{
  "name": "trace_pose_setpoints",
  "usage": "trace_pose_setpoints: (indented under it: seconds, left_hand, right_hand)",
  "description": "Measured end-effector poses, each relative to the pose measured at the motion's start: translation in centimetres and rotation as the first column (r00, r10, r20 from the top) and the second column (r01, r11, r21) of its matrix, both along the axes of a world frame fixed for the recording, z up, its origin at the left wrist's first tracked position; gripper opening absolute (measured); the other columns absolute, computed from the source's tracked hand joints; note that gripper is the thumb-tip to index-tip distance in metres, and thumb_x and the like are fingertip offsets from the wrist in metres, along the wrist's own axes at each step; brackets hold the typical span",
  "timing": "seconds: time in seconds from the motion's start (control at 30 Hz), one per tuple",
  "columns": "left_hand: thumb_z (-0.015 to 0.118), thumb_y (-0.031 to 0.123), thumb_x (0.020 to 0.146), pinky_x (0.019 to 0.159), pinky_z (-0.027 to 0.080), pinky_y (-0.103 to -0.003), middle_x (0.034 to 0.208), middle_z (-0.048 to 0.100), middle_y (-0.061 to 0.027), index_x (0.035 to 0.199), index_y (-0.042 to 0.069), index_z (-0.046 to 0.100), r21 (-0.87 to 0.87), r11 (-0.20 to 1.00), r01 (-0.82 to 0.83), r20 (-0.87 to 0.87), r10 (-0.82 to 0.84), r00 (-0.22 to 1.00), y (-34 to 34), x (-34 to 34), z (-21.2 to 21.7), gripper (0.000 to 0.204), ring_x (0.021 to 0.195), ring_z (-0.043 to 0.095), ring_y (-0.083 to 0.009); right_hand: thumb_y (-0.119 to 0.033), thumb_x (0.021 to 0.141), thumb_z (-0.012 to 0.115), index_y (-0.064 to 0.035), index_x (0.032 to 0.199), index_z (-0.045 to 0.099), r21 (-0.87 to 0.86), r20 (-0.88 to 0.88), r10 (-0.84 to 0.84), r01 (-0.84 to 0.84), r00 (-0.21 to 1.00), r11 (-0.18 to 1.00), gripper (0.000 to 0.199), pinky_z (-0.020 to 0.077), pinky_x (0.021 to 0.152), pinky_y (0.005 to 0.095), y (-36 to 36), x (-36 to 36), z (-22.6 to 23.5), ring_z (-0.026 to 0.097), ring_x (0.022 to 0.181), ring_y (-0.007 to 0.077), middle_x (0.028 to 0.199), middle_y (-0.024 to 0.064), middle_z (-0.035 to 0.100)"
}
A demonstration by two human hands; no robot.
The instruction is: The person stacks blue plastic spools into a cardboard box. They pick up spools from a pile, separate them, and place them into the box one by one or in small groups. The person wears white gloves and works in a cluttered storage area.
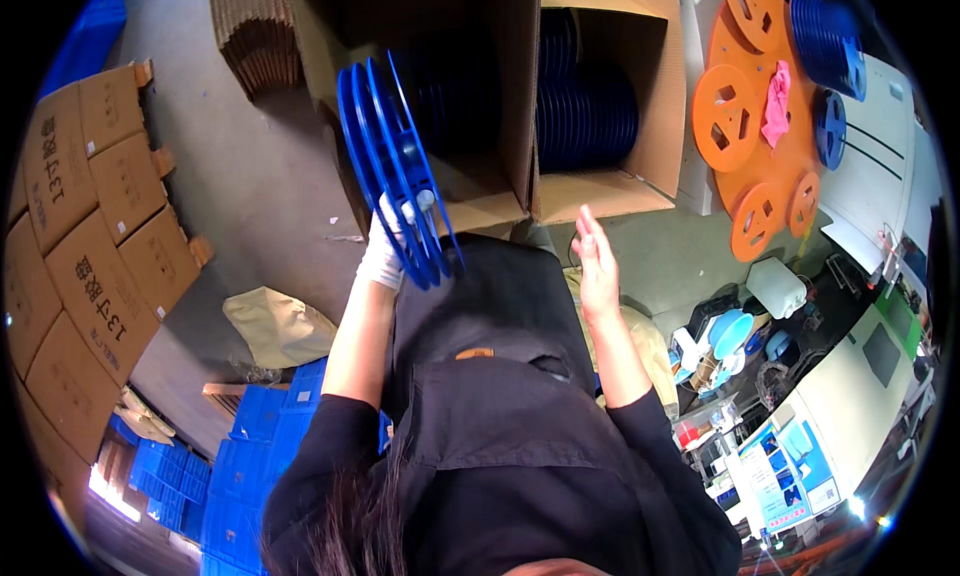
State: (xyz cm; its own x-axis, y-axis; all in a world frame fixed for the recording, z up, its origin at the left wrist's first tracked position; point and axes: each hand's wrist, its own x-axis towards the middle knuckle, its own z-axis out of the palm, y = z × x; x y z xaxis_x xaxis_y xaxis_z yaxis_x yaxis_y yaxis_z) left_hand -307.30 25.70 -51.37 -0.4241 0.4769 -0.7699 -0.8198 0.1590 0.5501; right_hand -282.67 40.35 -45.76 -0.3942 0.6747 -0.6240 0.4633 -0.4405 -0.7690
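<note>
Head view, looking down: left hand [385, 248] in a white glove, clenched on a small stack of blue reels [392, 166], held upright on edge, just in front of the open cardboard box [515, 96]. Fingers wrapped around the lower rims, reels tilted slightly to the left. Right hand [597, 261] bare, released, fingers stretched and palm turned inward, holding nothing, raised just below the box's front flap. More blue reels [585, 111] packed on edge inside the right compartment of the box; left compartment dark, contents hard to tell. To the right, orange reels [725, 116] lying flat on a desk [880, 166], with a pink cloth [777, 101] draped over them and another stack of blue reels [825, 36] near the far edge. To the left, flattened cardboard boxes [90, 236] spread on the floor [230, 176]. Lower left, blue crates [250, 456] stacked beside a crumpled brown bag [275, 326]. Dark apron and black sleeves filling the lower middle.
</note>
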Motion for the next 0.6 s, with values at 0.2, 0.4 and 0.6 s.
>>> trace_pose_setpoints:
  seconds: [0.2, 0.4, 0.6]
  left_hand:
    - [0.068, 0.024, 0.082, 0.069, 0.051, -0.027, 0.085, 0.065, 0.0, 0.092, 0.013, 0.062, -0.013, 0.975, -0.221, 0.267, 0.216, 0.939, -1.7, -3.5, -26.2, 0.016, 0.075, 0.06, -0.0132]
    - [0.058, 0.029, 0.09, 0.1, 0.04, -0.034, 0.126, 0.053, -0.0003, 0.127, 0.015, 0.051, 0.009, 0.987, 0.158, 0.185, -0.157, 0.97, 2.9, -9.0, -34.4, 0.041, 0.114, 0.049, -0.0194]
    - [0.045, 0.038, 0.098, 0.11, 0.031, -0.035, 0.141, 0.045, -0.0043, 0.141, 0.011, 0.039, -0.025, 0.982, 0.188, 0.18, -0.181, 0.967, -1.2, -9.7, -41.0, 0.051, 0.128, 0.042, -0.0233]
  right_hand:
    - [-0.031, 0.1, 0.046, -0.0042, 0.142, 0.037, -0.002, 0.126, 0.024, -0.024, 0.992, 1.0, 0.051, 0.0311, 0.108, 0.0344, 2.9, 3.3, -7.5, 0.034, 0.136, 0.0223, 0.147, 0.009, 0.037]
    - [-0.021, 0.096, 0.054, -0.0039, 0.137, 0.044, 0.226, 0.135, -0.029, -0.002, 0.99, 0.974, 0.046, 0.0337, 0.108, 0.0351, 13.6, 0.9, -20.9, 0.045, 0.128, 0.0233, 0.137, 0.0138, 0.048]
    - [-0.04, 0.078, 0.074, -0.0008, 0.142, 0.034, 0.294, 0.144, 0.05, -0.091, 0.988, 0.952, 0.085, 0.0341, 0.108, 0.0379, 28.6, -10.1, -36.7, 0.042, 0.13, 0.0323, 0.14, 0.023, 0.042]
